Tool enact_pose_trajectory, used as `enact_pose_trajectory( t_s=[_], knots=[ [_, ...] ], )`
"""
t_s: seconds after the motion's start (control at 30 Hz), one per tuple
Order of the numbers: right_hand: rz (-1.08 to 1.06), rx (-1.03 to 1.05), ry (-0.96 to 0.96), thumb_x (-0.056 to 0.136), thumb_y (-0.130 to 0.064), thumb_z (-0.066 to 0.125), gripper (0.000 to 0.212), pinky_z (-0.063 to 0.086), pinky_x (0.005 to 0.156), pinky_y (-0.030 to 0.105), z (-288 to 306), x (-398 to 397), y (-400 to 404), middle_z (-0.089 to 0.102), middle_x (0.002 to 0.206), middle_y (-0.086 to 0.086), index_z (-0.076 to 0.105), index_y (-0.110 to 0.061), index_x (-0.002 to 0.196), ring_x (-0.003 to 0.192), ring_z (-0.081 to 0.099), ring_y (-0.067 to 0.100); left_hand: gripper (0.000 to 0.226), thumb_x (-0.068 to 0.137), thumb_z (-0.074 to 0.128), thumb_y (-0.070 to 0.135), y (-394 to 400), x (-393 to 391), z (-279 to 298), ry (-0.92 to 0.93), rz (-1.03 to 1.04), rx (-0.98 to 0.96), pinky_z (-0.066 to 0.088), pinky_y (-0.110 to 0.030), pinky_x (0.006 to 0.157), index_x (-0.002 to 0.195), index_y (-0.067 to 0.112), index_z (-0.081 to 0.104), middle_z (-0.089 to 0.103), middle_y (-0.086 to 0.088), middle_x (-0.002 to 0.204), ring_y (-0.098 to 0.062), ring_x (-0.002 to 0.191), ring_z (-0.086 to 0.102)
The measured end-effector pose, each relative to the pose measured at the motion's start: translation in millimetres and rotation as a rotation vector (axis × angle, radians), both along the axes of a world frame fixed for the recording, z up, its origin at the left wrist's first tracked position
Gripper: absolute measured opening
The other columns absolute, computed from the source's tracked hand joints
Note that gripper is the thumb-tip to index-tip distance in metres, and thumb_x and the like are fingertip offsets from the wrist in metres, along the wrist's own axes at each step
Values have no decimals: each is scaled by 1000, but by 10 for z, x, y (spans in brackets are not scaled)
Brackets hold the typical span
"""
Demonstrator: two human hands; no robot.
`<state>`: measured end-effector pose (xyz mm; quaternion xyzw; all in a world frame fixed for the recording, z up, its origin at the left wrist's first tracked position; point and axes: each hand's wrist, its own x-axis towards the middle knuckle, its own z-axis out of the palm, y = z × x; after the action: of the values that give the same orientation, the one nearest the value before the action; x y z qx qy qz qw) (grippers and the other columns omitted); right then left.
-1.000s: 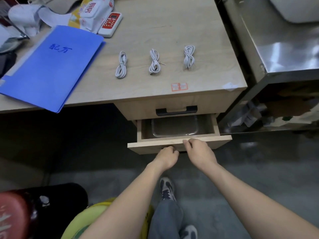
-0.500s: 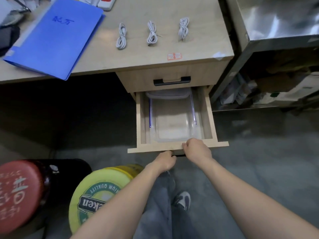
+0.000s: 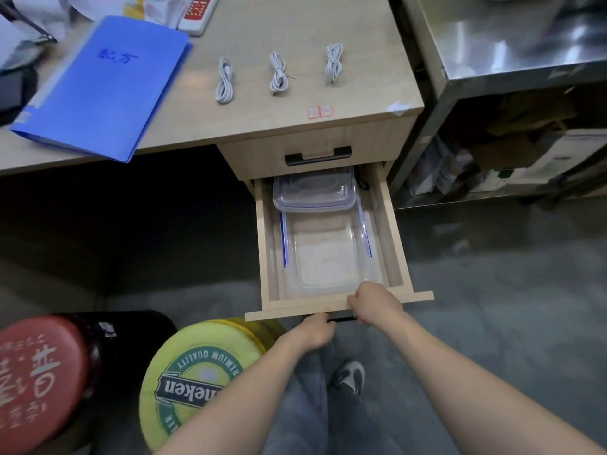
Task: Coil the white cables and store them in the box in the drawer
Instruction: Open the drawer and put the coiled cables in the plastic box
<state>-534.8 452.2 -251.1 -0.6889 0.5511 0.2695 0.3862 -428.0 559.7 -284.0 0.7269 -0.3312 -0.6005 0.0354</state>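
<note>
Three coiled white cables lie in a row on the wooden desk: the left cable (image 3: 224,81), the middle cable (image 3: 278,73) and the right cable (image 3: 333,63). Below the desk, the second drawer (image 3: 392,224) stands pulled far out. A clear plastic box (image 3: 328,257) sits inside it, with its lid (image 3: 313,192) lying over the box's far end. My left hand (image 3: 313,331) grips the drawer's black handle (image 3: 341,319) from beneath. My right hand (image 3: 374,303) holds the drawer's front edge, fingers curled over it.
A blue folder (image 3: 105,83) covers the desk's left part, with a red-and-white remote (image 3: 197,9) behind it. The top drawer (image 3: 315,152) is closed. A steel shelf unit (image 3: 499,60) stands right. Yellow (image 3: 193,376) and red (image 3: 39,376) stools stand at the lower left.
Both hands have pulled the drawer from barely open to far out, which uncovered the clear box and its lid. The cables on the desk have not moved.
</note>
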Motion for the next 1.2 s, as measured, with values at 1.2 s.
enact_pose_trajectory(
  t_s=[1.2],
  knots=[
    [358, -702, -228, 102, -39, 40, 42, 48, 91, 39, 2100, 1703, -1399, 49, 136, 8, 44, -19, 139, 119, 50, 28, 43, 102, 42, 42, -1193, 2357, 2238, -711, 71, -749, 44, -32, 103, 143, 30, 46, 53, 6, 141, -12, 128, 51]
  ],
)
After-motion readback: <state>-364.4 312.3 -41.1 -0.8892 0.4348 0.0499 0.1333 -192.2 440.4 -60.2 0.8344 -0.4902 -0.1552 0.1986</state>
